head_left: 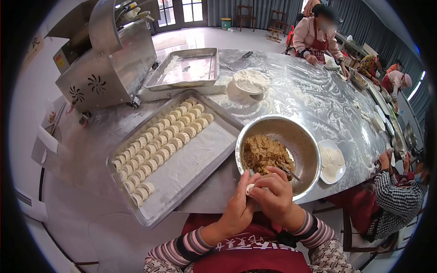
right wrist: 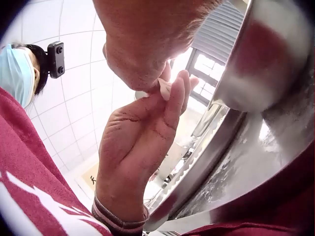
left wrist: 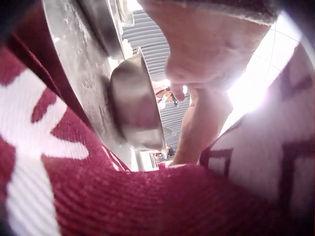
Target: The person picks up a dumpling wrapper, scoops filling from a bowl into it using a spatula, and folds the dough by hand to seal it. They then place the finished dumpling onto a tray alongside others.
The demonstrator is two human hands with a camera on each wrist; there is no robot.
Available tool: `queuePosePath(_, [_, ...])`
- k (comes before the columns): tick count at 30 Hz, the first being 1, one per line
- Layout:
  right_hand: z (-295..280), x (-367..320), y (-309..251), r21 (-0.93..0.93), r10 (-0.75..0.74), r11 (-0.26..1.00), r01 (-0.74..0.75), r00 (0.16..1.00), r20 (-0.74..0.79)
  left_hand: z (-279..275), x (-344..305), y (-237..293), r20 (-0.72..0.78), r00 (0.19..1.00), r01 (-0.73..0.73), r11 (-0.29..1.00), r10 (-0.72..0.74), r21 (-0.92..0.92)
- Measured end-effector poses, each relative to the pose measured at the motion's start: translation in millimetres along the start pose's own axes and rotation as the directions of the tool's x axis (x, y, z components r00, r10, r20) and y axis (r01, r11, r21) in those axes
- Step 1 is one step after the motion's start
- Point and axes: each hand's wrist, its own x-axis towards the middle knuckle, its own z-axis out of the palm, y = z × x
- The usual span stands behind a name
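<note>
Close over the near rim of a steel bowl (head_left: 311, 136), both hands meet at a small white dumpling (head_left: 249, 189). My left hand (head_left: 237, 204) holds it from the left, and the fingers of my right hand (head_left: 276, 193) pinch its edge. Most of the dumpling (right wrist: 165, 89) is hidden by fingers; a pale folded edge shows in the right wrist view. Brown minced filling (head_left: 266, 152) fills part of the bowl, with a metal utensil handle (head_left: 290, 173) leaning out of it. Round dough wrappers (head_left: 332, 164) lie on a white plate (head_left: 324, 144) right of the bowl.
Left of the bowl, a large tray (head_left: 182, 175) bears rows of finished dumplings (head_left: 159, 145). Behind it stand another metal tray (head_left: 214, 68), a bowl of flour (head_left: 251, 81) and a steel machine (head_left: 107, 63). Other people (head_left: 314, 34) work around the floury steel table (head_left: 298, 86).
</note>
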Motion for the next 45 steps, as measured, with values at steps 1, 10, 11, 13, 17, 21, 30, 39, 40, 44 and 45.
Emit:
queuePosePath(1, [-2.2,1.6,0.1,-0.017,-0.076,0.997,0.077,0.997,0.034,-2.7,0.3,-1.8,0.053,0.998,-0.032,0.998,0.029,0.046])
queuePosePath(10, [-10.7,11.0,2.6,0.241,0.085,0.963,-0.121,0.984,0.154,-14.5,3.3,0.3,0.233,0.932,0.352,0.846,-0.278,-0.399])
queuePosePath(11, [-11.1,16.1,1.2,0.331,0.185,0.911,-0.245,0.962,0.204,-13.6,2.9,0.7,0.212,0.944,0.325,0.836,-0.254,-0.442])
queuePosePath(13, [-7.6,16.5,9.3,0.425,0.122,0.875,-0.230,0.956,0.267,-14.1,-1.3,-8.3,0.214,0.944,0.320,0.851,-0.250,-0.416])
queuePosePath(17, [1.7,12.1,15.8,0.581,0.074,0.767,-0.273,0.937,0.343,-18.3,-4.8,-19.5,0.242,0.934,0.337,0.876,-0.263,-0.346])
queuePosePath(21, [4.4,13.6,16.1,0.517,0.037,0.826,-0.222,0.938,0.344,-14.7,-0.4,-7.2,0.151,0.958,0.283,0.892,-0.244,-0.352])
queuePosePath(30, [8.8,10.4,11.6,0.505,-0.001,0.840,-0.200,0.930,0.368,-17.6,-8.6,-27.5,0.109,0.973,0.228,0.916,-0.202,-0.331])
queuePosePath(39, [10.4,1.1,14.2,0.572,0.111,0.786,-0.235,0.964,0.244,-15.4,-1.9,-1.1,0.001,0.976,0.213,0.955,-0.217,-0.205])
queuePosePath(40, [11.8,0.2,15.8,0.540,0.052,0.826,-0.162,0.976,0.213,-15.0,-2.6,-2.4,0.004,0.977,0.209,0.954,-0.214,-0.214])
queuePosePath(44, [18.7,-5.3,20.1,0.515,0.002,0.851,-0.105,0.981,0.196,-12.8,-2.4,-3.5,-0.047,0.978,0.193,0.968,-0.203,-0.159])
queuePosePath(45, [17.1,-3.4,15.6,0.515,0.000,0.851,-0.101,0.981,0.192,-13.6,-1.4,-1.7,-0.046,0.979,0.190,0.969,-0.199,-0.156])
